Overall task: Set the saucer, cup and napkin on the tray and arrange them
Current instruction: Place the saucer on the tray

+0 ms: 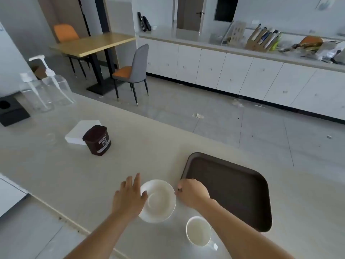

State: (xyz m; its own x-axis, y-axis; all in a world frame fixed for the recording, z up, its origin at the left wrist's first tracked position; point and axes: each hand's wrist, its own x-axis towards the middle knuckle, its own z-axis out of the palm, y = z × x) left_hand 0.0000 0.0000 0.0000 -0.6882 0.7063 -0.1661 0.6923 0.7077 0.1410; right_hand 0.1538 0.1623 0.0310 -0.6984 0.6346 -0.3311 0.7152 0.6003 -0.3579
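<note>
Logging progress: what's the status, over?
Both hands on saucer rim, left hand, right hand. Cup on counter; tray bare. Nothing blocking.

The white saucer (158,200) lay on the beige counter (93,174), just left of the dark brown tray (233,189). The left hand (128,197) rested flat against the saucer's left rim, thumb on it; the right hand (193,193) pinched its right rim. The white cup (199,231) stood near the saucer's lower right. The stack of white napkins (80,131) and a brown Hershey's cocoa tub (97,140) sat well beyond the saucer, touching each other.
</note>
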